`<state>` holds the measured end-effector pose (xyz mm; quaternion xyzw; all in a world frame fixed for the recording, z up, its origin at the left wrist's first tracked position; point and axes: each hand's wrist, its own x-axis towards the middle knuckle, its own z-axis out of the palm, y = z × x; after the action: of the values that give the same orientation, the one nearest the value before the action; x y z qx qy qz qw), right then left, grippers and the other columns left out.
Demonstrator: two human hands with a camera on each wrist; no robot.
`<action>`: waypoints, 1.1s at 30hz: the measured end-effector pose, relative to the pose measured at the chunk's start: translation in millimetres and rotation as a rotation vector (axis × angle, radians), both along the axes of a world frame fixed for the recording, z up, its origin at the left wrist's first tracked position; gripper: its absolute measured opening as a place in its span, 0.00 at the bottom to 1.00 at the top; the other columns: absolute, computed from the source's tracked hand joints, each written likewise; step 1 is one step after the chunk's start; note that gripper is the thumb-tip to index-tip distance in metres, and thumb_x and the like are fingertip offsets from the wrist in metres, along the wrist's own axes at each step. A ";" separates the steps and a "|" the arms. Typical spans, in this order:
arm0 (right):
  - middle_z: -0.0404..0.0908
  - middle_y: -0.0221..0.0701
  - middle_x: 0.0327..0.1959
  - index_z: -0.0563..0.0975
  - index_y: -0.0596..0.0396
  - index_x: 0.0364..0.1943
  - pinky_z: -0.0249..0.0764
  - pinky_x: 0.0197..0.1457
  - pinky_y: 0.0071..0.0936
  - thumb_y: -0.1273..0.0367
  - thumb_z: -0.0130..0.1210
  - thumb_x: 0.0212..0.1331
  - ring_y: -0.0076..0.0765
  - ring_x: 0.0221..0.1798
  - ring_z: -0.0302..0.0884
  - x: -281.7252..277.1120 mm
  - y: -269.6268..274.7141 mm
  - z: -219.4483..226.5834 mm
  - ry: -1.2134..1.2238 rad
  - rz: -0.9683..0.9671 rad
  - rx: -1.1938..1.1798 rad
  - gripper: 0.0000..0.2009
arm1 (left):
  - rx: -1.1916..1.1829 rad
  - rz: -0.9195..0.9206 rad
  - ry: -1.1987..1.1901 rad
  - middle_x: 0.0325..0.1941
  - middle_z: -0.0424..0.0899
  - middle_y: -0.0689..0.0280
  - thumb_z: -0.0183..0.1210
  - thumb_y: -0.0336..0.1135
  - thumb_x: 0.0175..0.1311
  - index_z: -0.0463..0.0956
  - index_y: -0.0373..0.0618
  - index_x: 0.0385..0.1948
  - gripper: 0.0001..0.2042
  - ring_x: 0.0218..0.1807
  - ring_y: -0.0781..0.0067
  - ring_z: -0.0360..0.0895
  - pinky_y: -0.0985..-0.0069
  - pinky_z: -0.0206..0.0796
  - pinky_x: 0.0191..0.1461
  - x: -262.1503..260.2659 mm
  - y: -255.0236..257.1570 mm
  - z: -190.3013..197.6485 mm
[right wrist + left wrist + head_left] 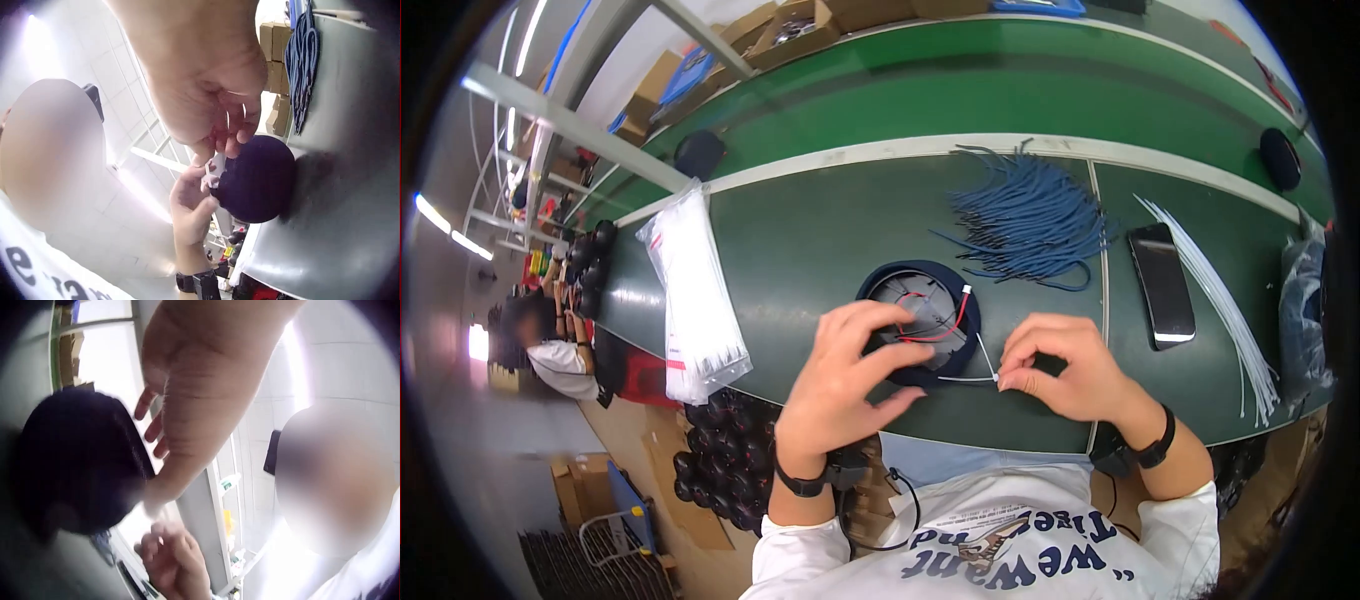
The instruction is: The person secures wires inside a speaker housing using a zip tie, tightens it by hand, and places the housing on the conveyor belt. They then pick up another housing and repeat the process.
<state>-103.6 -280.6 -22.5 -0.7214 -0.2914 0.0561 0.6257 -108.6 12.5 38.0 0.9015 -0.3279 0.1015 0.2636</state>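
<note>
A round dark-blue cloth-covered housing (973,330) sits on the green bench, its grey inside facing up. Red wires (963,312) with a white connector (967,290) rise out of it. My left hand (832,385) is over its left edge, fingers spread and slightly bent, nothing held in them. On the right, my right hand (1068,368) pinches a thin white cable tie (966,379) between thumb and index finger. The tie bends at that grip, and its two lengths run toward the housing. In the right wrist view, the housing (259,181) stands just beyond both hands.
Behind the housing lies a pile of blue cords (1035,220). To the right are a phone (1162,285) and loose white cable ties (1225,310). A plastic bag of cable ties (695,295) lies at left. Another person (560,350) sits farther left.
</note>
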 end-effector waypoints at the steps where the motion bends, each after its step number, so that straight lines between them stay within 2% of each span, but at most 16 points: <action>1: 0.87 0.32 0.39 0.87 0.58 0.37 0.79 0.42 0.26 0.76 0.73 0.61 0.31 0.39 0.85 -4.1 4.5 -0.6 -0.020 -0.015 0.002 0.04 | -0.068 -0.041 -0.060 0.55 0.86 0.63 0.85 0.34 0.37 0.90 0.51 0.41 0.23 0.58 0.56 0.81 0.58 0.71 0.60 -3.5 -4.9 -7.0; 2: 0.87 0.32 0.40 0.87 0.58 0.37 0.80 0.42 0.26 0.76 0.72 0.61 0.32 0.39 0.85 -7.9 8.3 -1.1 -0.037 -0.032 0.003 0.04 | -0.136 -0.084 -0.118 0.55 0.86 0.63 0.85 0.34 0.38 0.90 0.51 0.41 0.23 0.57 0.57 0.82 0.58 0.72 0.60 -6.8 -13.6 -16.8; 4: 0.86 0.33 0.42 0.86 0.59 0.39 0.80 0.42 0.27 0.78 0.72 0.61 0.33 0.39 0.85 -12.4 13.0 -1.2 -0.080 -0.035 0.001 0.05 | -0.180 -0.158 -0.284 0.48 0.88 0.67 0.83 0.34 0.44 0.91 0.49 0.41 0.19 0.50 0.61 0.86 0.61 0.74 0.57 -11.0 -32.2 -35.9; 6: 0.86 0.34 0.42 0.85 0.60 0.39 0.80 0.42 0.27 0.78 0.72 0.61 0.33 0.39 0.84 -12.7 14.0 -1.9 -0.114 -0.042 -0.009 0.06 | -0.155 -0.182 -0.411 0.46 0.88 0.67 0.81 0.33 0.47 0.90 0.47 0.41 0.17 0.48 0.63 0.86 0.64 0.76 0.54 -11.5 -39.5 -54.7; 15: 0.86 0.36 0.40 0.85 0.59 0.37 0.80 0.43 0.30 0.78 0.71 0.60 0.38 0.39 0.85 -7.7 1.5 10.7 -0.151 -0.032 -0.098 0.05 | -0.259 -0.115 -0.472 0.45 0.88 0.67 0.79 0.25 0.48 0.89 0.44 0.39 0.14 0.48 0.64 0.86 0.65 0.77 0.53 -9.4 -36.4 -71.2; 21: 0.87 0.35 0.38 0.84 0.57 0.34 0.80 0.46 0.32 0.77 0.71 0.57 0.39 0.40 0.86 3.8 -23.8 25.1 -0.057 0.181 -0.176 0.05 | -0.235 -0.118 -0.408 0.46 0.87 0.68 0.80 0.27 0.48 0.88 0.46 0.38 0.14 0.51 0.62 0.85 0.63 0.75 0.55 -7.0 -24.8 -70.9; 24: 0.87 0.35 0.38 0.83 0.57 0.32 0.80 0.47 0.31 0.76 0.72 0.57 0.40 0.41 0.86 10.6 -27.2 28.1 0.031 0.285 -0.190 0.06 | -0.199 -0.088 -0.435 0.51 0.86 0.68 0.81 0.31 0.47 0.89 0.47 0.36 0.14 0.57 0.58 0.83 0.59 0.73 0.59 -7.4 -18.4 -70.6; 25: 0.87 0.34 0.41 0.83 0.58 0.35 0.79 0.50 0.31 0.75 0.71 0.58 0.36 0.43 0.85 14.5 -29.9 24.6 0.031 0.321 -0.150 0.06 | -0.175 -0.052 -0.520 0.63 0.81 0.60 0.86 0.43 0.43 0.86 0.45 0.48 0.28 0.64 0.52 0.78 0.54 0.71 0.65 -5.8 -14.5 -81.0; 28: 0.86 0.33 0.46 0.82 0.58 0.40 0.78 0.53 0.31 0.74 0.70 0.62 0.32 0.46 0.83 15.6 -19.2 10.3 0.300 -0.013 0.122 0.07 | -0.359 0.330 -0.225 0.73 0.71 0.49 0.90 0.55 0.34 0.75 0.40 0.65 0.52 0.71 0.46 0.72 0.50 0.69 0.71 -14.9 -12.4 -62.2; 29: 0.84 0.34 0.50 0.82 0.58 0.46 0.77 0.55 0.31 0.71 0.69 0.64 0.30 0.48 0.81 19.4 -16.0 3.9 0.268 -0.077 0.110 0.11 | -0.270 0.335 -0.117 0.79 0.62 0.41 0.90 0.62 0.27 0.60 0.36 0.77 0.70 0.77 0.41 0.67 0.48 0.65 0.77 -12.5 -2.8 -66.3; 32: 0.83 0.35 0.51 0.82 0.57 0.48 0.77 0.56 0.31 0.68 0.74 0.61 0.33 0.49 0.81 24.3 -6.9 11.2 -0.049 0.090 -0.130 0.16 | -0.283 0.297 0.061 0.79 0.65 0.42 0.90 0.61 0.27 0.56 0.35 0.79 0.72 0.79 0.41 0.67 0.51 0.63 0.80 -5.4 -0.6 -73.2; 33: 0.81 0.38 0.55 0.82 0.56 0.49 0.77 0.59 0.33 0.64 0.78 0.56 0.38 0.55 0.81 17.4 4.8 25.7 -0.059 0.077 -0.233 0.21 | -0.321 0.275 0.170 0.78 0.68 0.44 0.91 0.58 0.29 0.54 0.34 0.80 0.73 0.79 0.42 0.70 0.55 0.63 0.81 -2.2 -1.3 -79.8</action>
<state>-86.2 -275.8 3.2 -0.7788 -0.3284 0.0923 0.5264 -110.8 11.2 -41.8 0.8895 -0.1583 0.1108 0.4140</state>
